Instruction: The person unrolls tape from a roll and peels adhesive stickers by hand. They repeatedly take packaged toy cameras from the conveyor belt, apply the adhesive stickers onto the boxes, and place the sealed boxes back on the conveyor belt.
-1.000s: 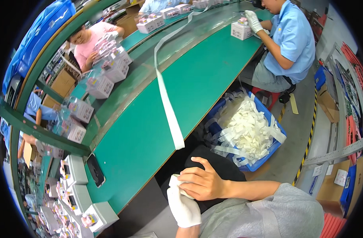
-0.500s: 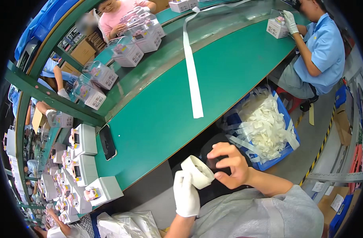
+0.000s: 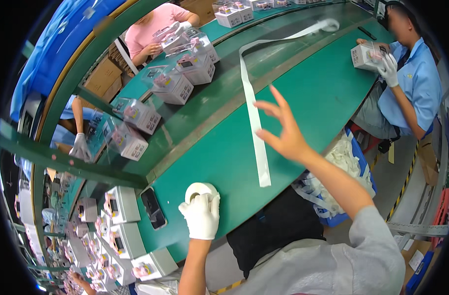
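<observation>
The left hand (image 3: pixel 201 216), in a white knit glove, has its grip clamped on the pale, ring-shaped tape roll (image 3: pixel 202 188) at the smooth green counter (image 3: pixel 229 167), its fingers hiding the near rim. The bare right hand (image 3: pixel 287 135) has its grip spread apart beside the flat white strip (image 3: pixel 259 160), contact unclear; its forearm (image 3: pixel 338 187) partly covers a blue bin (image 3: pixel 335 220) of crumpled ribbons (image 3: pixel 345 158).
</observation>
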The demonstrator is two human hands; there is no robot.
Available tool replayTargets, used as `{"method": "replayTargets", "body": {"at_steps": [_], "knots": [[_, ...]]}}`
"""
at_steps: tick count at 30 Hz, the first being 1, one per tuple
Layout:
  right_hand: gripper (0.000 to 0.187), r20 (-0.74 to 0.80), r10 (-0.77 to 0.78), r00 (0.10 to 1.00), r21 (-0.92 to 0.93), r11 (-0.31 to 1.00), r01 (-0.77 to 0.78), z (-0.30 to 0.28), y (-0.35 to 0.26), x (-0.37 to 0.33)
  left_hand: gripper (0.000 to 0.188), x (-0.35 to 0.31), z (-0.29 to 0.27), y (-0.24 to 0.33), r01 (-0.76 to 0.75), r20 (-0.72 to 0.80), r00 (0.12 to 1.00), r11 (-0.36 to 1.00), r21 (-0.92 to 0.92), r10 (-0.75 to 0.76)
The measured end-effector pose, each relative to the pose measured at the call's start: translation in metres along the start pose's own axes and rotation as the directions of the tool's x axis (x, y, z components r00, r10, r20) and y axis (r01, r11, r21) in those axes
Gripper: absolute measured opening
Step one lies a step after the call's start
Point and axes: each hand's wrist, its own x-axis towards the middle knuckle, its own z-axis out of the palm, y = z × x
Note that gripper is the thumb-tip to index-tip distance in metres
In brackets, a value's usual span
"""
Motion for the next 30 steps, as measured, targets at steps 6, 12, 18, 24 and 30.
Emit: {"method": "replayTargets", "body": {"at_steps": [6, 12, 18, 24, 30], "knots": [[0.116, -0.036, 0.083, 0.996, -0.022, 0.996, -0.084, 0.072, 0.122, 0.183, 0.042, 0.037, 0.014, -0.021, 0.077, -0.053, 0.996, 0.991, 0.105, -0.072], [0.127, -0.127, -0.043, 0.991, -0.19, 0.982, 0.019, 0.125, 0.234, 0.269, 0.065, 0.043, 0.009, -0.025, 0.112, 0.11, 0.985, 0.982, 0.152, -0.129], [0.132, -0.155, -0.028, 0.987, -0.098, 0.995, 0.013, 0.137, 0.258, 0.293, 0.077, 0.026, -0.001, -0.038, 0.085, 0.217, 0.97, 0.99, 0.115, -0.109], [0.132, -0.189, -0.067, 0.98, -0.308, 0.951, 0.006, 0.109, 0.226, 0.273, 0.074, 0.003, -0.024, -0.042, 0.066, -0.074, 0.996, 0.983, 0.172, -0.053], [0.134, -0.25, -0.265, 0.931, -0.374, 0.914, 0.159, 0.055, 0.117, 0.18, 0.08, 0.001, -0.038, -0.034, -0.134, -0.391, 0.908, 0.989, 0.068, 0.15]]}}
